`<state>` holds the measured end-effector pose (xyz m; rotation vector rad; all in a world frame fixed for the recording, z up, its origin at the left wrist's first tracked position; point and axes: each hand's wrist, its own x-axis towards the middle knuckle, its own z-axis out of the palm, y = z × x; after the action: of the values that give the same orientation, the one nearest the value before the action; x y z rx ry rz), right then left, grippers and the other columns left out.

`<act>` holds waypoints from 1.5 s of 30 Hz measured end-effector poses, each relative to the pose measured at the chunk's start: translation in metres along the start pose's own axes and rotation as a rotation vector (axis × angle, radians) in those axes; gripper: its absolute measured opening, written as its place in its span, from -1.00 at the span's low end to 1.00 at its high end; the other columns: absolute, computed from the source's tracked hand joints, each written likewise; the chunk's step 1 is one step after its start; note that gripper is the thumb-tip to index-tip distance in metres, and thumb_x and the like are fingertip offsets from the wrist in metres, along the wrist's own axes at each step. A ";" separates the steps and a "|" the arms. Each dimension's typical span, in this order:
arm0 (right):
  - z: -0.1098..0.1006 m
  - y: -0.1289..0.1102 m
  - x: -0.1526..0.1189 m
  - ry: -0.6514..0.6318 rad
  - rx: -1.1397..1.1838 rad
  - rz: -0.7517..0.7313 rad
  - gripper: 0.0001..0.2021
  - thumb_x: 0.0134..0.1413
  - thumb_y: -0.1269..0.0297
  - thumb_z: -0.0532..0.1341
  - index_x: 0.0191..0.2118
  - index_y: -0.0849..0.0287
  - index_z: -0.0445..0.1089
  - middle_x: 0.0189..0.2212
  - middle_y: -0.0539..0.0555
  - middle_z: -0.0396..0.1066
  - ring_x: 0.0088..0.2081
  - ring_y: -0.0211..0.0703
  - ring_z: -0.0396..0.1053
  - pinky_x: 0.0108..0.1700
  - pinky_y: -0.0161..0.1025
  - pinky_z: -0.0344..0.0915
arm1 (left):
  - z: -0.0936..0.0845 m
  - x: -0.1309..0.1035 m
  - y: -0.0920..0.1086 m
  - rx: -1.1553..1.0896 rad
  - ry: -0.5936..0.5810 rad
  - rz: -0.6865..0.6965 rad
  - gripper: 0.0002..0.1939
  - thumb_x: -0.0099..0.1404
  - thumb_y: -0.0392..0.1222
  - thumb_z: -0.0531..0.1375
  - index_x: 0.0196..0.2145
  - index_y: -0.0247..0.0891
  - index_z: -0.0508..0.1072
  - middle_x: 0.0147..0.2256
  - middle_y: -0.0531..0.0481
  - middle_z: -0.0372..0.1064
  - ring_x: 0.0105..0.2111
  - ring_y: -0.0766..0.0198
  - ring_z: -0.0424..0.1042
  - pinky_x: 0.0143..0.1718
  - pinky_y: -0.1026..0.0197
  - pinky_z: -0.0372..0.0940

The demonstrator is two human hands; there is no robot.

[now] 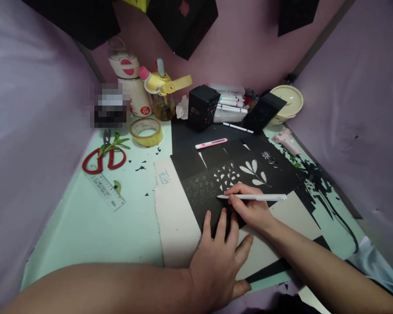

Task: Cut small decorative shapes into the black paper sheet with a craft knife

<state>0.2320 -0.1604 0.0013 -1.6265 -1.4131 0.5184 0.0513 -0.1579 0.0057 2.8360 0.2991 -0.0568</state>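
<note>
Pen: white, held over the middle of the surface, its tip at the black paper; the mark on its barrel is too small to read.
Right hand: fingers clamped on the pen; the forearm is cut off at lower right.
Left hand: fingers spread apart, tips on the black paper; its forearm hides much of the surface's near edge.
Bottle: by the far left corner, its round red label reading "316"; smaller print there is unclear.
White paper: left of the black paper, with blue handwriting I cannot make out.
Ruler: toward the left edge, beside the scissors; its print is illegible.
Tape: toward the far edge, faint print inside its ring.
Pot: at the far right corner, partly hidden by a black panel.
Pixelated patch: far left corner, contents unknowable.
Black boxes: above the far edge, cut off by the view's top.
</note>
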 end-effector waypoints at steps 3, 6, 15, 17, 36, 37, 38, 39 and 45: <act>0.000 -0.001 0.000 0.008 0.003 -0.017 -0.88 0.10 0.38 0.18 -0.37 0.16 0.48 -0.56 -0.03 0.44 -0.53 -0.26 0.37 -0.47 -0.33 0.29 | -0.006 0.001 -0.001 -0.019 -0.048 0.003 -0.21 0.31 0.35 0.06 0.34 -0.13 0.13 0.34 -0.43 -0.07 0.33 -0.45 -0.12 0.18 -0.56 -0.15; 0.000 -0.001 0.000 0.011 -0.004 -0.031 -0.88 0.10 0.38 0.19 -0.37 0.17 0.48 -0.55 -0.02 0.45 -0.53 -0.26 0.37 -0.46 -0.32 0.29 | -0.011 0.002 -0.001 -0.031 -0.060 0.001 -0.21 0.32 0.34 0.06 0.34 -0.14 0.12 0.35 -0.45 -0.09 0.33 -0.46 -0.13 0.18 -0.56 -0.13; -0.001 0.001 0.000 0.006 0.003 -0.023 -0.86 0.12 0.38 0.17 -0.38 0.17 0.48 -0.57 -0.02 0.44 -0.53 -0.24 0.37 -0.46 -0.31 0.29 | -0.014 0.003 0.000 -0.053 -0.107 -0.013 -0.22 0.32 0.33 0.06 0.35 -0.12 0.12 0.36 -0.47 -0.13 0.35 -0.45 -0.17 0.19 -0.57 -0.14; -0.001 0.001 0.000 0.006 0.012 -0.018 -0.86 0.12 0.38 0.17 -0.38 0.17 0.48 -0.57 -0.01 0.44 -0.53 -0.24 0.37 -0.45 -0.31 0.29 | -0.013 0.003 0.000 -0.051 -0.102 -0.013 -0.22 0.33 0.33 0.06 0.35 -0.12 0.12 0.36 -0.47 -0.15 0.35 -0.46 -0.19 0.19 -0.57 -0.15; -0.001 0.004 0.002 0.016 0.170 0.152 -0.85 0.13 0.28 0.19 -0.41 0.16 0.45 -0.61 -0.03 0.39 -0.53 -0.23 0.34 -0.45 -0.29 0.28 | -0.007 0.003 0.001 -0.022 -0.080 -0.014 -0.21 0.33 0.36 0.01 0.35 -0.14 0.11 0.35 -0.43 -0.11 0.35 -0.45 -0.22 0.20 -0.55 -0.28; -0.001 0.004 0.002 0.015 0.168 0.151 -0.85 0.12 0.28 0.19 -0.42 0.16 0.45 -0.61 -0.03 0.39 -0.53 -0.23 0.34 -0.45 -0.30 0.28 | -0.007 0.003 0.001 -0.021 -0.073 -0.015 -0.21 0.32 0.36 0.02 0.35 -0.14 0.11 0.35 -0.43 -0.10 0.35 -0.45 -0.22 0.21 -0.55 -0.28; -0.001 0.003 0.002 0.013 0.168 0.151 -0.85 0.12 0.29 0.19 -0.42 0.16 0.45 -0.61 -0.03 0.39 -0.54 -0.23 0.34 -0.45 -0.30 0.28 | -0.006 0.002 0.001 -0.021 -0.067 -0.015 -0.20 0.32 0.36 0.02 0.35 -0.14 0.12 0.35 -0.43 -0.10 0.35 -0.45 -0.21 0.21 -0.55 -0.28; -0.002 0.003 0.002 0.012 0.168 0.152 -0.86 0.12 0.29 0.19 -0.41 0.16 0.45 -0.61 -0.03 0.39 -0.54 -0.23 0.34 -0.45 -0.30 0.29 | -0.006 0.002 0.001 -0.023 -0.063 -0.015 -0.20 0.31 0.36 0.03 0.34 -0.14 0.12 0.35 -0.43 -0.09 0.35 -0.45 -0.21 0.20 -0.55 -0.27; -0.003 0.002 0.001 -0.002 0.162 0.130 -0.86 0.13 0.30 0.18 -0.40 0.16 0.45 -0.60 -0.04 0.40 -0.52 -0.24 0.36 -0.45 -0.32 0.29 | -0.010 0.003 0.000 -0.040 -0.092 -0.009 -0.22 0.33 0.34 0.03 0.35 -0.15 0.12 0.35 -0.46 -0.12 0.35 -0.46 -0.21 0.19 -0.57 -0.25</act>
<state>0.2356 -0.1609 0.0016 -1.5934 -1.2391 0.6917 0.0546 -0.1545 0.0147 2.7827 0.2890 -0.1804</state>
